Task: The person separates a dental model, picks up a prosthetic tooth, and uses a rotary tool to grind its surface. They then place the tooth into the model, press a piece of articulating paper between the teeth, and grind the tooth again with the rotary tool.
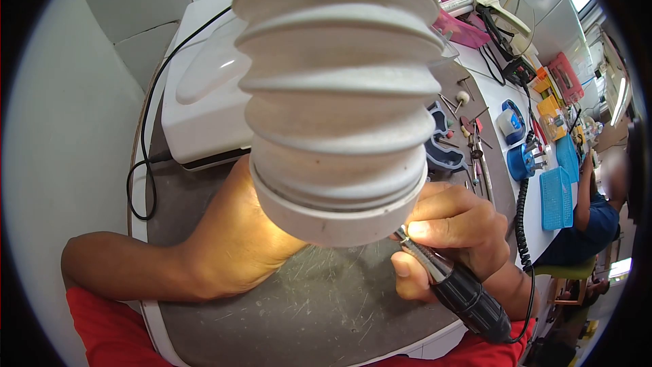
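Note:
In my right hand (462, 224) is a black rotary handpiece (468, 295) with a metal nose, gripped between thumb and fingers. Its tip points up and left, to the rim of a white corrugated suction hose (339, 109) that fills the middle of the view. My left hand (255, 238) reaches in under the hose from the left. The hose hides its fingers and anything they hold. Both hands are above a scratched grey work mat (326, 299).
A white machine housing (204, 88) stands at the back left, with a black cable (144, 129) looping beside it. Small burs and bits (475, 156) lie right of the hose near a grey-blue tray (445, 153). Farther right are a blue basket (555, 197) and a seated person (587, 224).

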The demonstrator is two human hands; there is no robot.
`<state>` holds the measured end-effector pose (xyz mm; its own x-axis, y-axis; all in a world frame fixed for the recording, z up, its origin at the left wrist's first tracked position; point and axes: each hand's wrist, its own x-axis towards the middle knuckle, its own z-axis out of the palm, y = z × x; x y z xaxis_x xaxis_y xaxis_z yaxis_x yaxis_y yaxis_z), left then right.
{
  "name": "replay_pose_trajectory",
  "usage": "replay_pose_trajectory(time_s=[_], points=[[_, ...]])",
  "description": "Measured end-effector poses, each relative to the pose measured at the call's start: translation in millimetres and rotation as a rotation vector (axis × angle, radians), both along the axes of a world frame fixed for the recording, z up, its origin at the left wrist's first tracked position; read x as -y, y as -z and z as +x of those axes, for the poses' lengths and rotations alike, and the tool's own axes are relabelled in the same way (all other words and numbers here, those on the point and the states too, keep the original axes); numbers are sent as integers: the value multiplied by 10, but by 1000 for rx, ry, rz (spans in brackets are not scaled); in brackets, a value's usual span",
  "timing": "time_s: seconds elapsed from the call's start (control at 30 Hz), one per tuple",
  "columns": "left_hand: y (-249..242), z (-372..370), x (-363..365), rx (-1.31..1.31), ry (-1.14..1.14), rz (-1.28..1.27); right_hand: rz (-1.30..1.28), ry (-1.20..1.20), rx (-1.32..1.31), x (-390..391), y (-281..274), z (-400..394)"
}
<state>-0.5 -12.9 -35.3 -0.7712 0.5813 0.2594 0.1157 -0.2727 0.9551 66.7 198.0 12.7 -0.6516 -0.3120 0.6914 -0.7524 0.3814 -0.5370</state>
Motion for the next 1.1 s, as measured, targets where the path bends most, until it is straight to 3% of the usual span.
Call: replay_pose_trajectory(time_s=[0.37, 0.47, 1.1], points=[[-107, 31, 19, 44, -4, -41, -70, -26, 28, 6, 32, 12], [-26, 8, -7, 18, 7, 51, -25, -16, 30, 3, 5, 17], [-114, 58, 65, -24, -78, -100, -40, 1, 23, 19, -8, 11]])
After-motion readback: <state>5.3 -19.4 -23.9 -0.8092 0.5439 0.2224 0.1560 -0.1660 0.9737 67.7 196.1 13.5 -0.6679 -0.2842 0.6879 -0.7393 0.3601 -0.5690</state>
